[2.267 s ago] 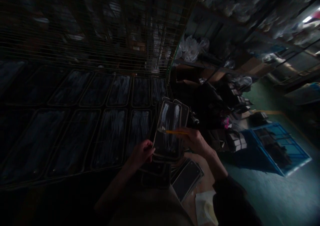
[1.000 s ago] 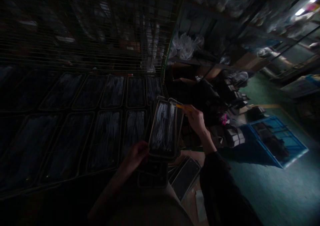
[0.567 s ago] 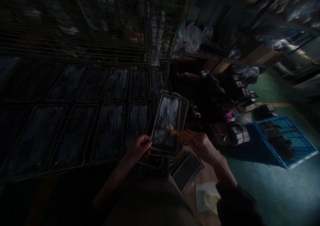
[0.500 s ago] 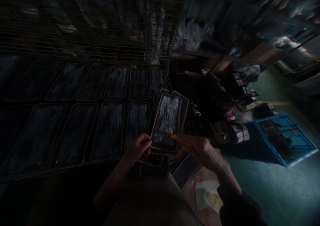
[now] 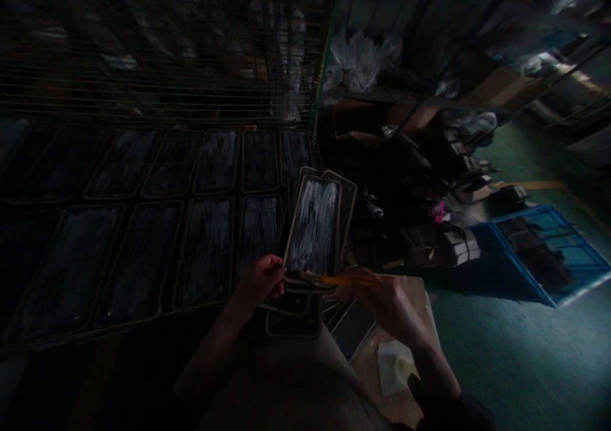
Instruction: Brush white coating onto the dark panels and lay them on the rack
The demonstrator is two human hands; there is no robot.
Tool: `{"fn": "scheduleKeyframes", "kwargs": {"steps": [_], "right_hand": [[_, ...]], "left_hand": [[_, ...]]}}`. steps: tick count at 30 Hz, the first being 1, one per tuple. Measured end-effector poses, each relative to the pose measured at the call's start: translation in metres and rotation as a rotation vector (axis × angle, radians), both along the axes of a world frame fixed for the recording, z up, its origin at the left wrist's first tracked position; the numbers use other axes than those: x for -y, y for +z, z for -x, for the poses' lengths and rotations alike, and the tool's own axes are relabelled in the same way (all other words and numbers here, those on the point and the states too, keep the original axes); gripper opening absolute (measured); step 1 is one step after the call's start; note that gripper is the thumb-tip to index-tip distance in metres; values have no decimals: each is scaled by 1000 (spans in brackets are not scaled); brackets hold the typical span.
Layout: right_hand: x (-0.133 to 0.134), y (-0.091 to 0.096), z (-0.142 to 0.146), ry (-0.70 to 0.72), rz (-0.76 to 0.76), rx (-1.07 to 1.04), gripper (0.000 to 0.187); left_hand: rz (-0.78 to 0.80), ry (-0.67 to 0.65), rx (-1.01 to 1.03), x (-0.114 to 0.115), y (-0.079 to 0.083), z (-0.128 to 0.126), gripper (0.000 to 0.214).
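A dark rectangular panel [image 5: 314, 227] with rounded corners and pale brush streaks lies tilted on top of a pile of similar panels. My left hand [image 5: 262, 279] pinches its lower left corner between thumb and fingers. In my right hand [image 5: 389, 297] is a brush [image 5: 341, 281] with an orange-yellow handle, its bristles against the panel's lower edge. Beneath, more dark panels [image 5: 293, 324] stick out towards my lap. Another stack of dark panels [image 5: 353, 329] lies below my right hand.
Rows of streaked dark panels [image 5: 205, 246] cover a wire rack [image 5: 143, 100] on the left. A wooden surface [image 5: 422, 291] at lower right carries a pale container [image 5: 396, 367]. Further right are bundled dark stacks [image 5: 458, 246] and a blue crate [image 5: 510, 265] on the green floor.
The brush has moved down from the panel's lower middle to its bottom edge, its handle now nearly level. Pale streaks cover more of the lower panel. My left hand keeps its hold.
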State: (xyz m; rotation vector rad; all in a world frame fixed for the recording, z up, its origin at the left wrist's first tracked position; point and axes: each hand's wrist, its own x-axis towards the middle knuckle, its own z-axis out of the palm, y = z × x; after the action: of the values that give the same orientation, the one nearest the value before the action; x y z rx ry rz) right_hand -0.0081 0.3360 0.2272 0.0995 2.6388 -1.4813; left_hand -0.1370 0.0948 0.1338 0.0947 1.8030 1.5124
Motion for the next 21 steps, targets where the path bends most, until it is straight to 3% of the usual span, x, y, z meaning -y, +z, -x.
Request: {"fn": "scheduleKeyframes", "kwargs": {"steps": [5, 9, 13, 21], "right_hand": [[-22, 6, 5, -231, -131, -86, 27], [-24, -11, 28, -355, -100, -205, 30], [-18, -26, 38, -281, -61, -234, 29], [-15, -25, 38, -283, 84, -267, 30]], "left_hand": [[37, -4, -41, -2, 1, 1, 31], [38, -16, -27, -2, 3, 3, 33], [-28, 13, -1, 1, 7, 4, 32], [-55, 54, 36, -2, 18, 3, 33]]}}
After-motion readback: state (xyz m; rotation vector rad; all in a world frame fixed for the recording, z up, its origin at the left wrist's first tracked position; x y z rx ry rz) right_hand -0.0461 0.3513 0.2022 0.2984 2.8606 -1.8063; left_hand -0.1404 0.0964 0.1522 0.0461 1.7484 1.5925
